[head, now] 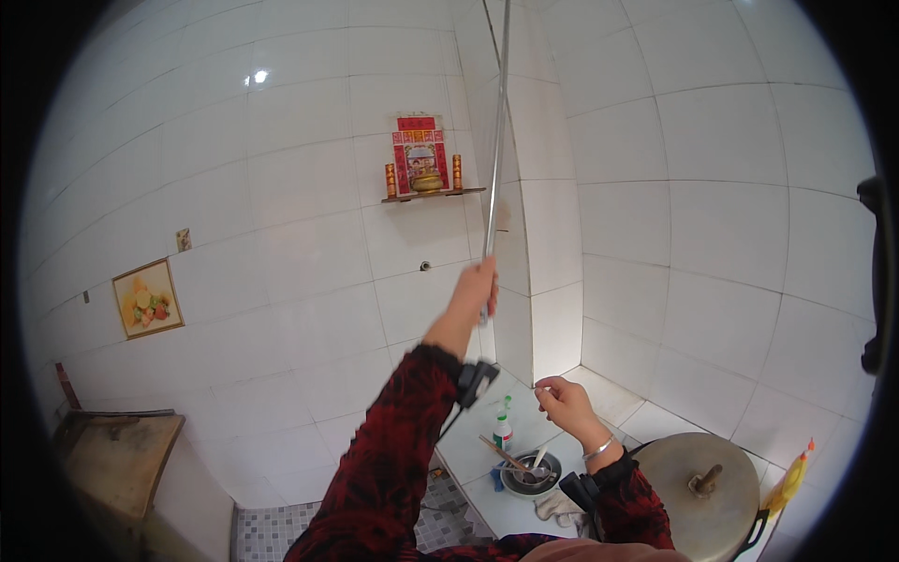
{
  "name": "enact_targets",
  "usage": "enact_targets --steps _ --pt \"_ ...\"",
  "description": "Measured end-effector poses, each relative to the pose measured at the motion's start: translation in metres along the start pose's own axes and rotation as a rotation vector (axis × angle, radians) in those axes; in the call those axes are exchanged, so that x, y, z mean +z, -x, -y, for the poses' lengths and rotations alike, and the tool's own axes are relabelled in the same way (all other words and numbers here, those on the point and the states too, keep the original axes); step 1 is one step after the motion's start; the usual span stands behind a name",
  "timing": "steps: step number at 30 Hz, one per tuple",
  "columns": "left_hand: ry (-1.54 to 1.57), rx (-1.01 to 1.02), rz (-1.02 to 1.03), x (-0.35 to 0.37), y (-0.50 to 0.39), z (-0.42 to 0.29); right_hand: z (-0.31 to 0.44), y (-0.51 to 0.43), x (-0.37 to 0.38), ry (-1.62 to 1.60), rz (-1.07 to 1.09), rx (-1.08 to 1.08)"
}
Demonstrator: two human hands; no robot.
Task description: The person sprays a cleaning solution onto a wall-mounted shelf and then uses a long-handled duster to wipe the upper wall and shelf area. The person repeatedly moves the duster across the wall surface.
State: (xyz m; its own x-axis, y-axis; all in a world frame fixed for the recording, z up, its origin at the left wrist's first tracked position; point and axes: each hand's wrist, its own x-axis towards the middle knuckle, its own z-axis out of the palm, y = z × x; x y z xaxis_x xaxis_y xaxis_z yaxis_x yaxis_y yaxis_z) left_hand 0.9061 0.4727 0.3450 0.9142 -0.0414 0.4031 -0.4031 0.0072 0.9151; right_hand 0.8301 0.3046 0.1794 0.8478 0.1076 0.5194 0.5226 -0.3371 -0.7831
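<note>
My left hand [479,288] is closed around the lower part of a long, thin metal pole [500,133], which rises past the top of the picture in front of the tiled wall. Lower and to the right, my right hand [567,406] hovers above the tiled counter with its fingers curled; nothing shows in it. Below my hands on the counter are a spray bottle with a green top [503,430] and a bowl [551,467] that holds metal utensils.
A small wall shelf [421,197] bears a brass-coloured pot and red decorations beside the pole. A large lidded wok [692,495], a yellow bottle [785,485] and a cloth [560,507] lie at lower right. A framed fruit picture [147,298] hangs left, above a worn board [126,456].
</note>
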Motion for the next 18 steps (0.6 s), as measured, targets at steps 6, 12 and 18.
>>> enact_targets --steps 6,12,18 --pt "0.061 -0.106 0.033 -0.052 0.164 0.079 0.034 0.007 0.048 -0.316 -0.120 -0.069" --pt "0.120 -0.334 0.157 -0.109 0.320 0.106 0.096 0.006 0.117 -0.356 -0.048 -0.159" --pt "-0.006 -0.401 0.265 -0.152 0.385 0.091 0.148 0.034 0.166 -0.480 0.044 -0.035"
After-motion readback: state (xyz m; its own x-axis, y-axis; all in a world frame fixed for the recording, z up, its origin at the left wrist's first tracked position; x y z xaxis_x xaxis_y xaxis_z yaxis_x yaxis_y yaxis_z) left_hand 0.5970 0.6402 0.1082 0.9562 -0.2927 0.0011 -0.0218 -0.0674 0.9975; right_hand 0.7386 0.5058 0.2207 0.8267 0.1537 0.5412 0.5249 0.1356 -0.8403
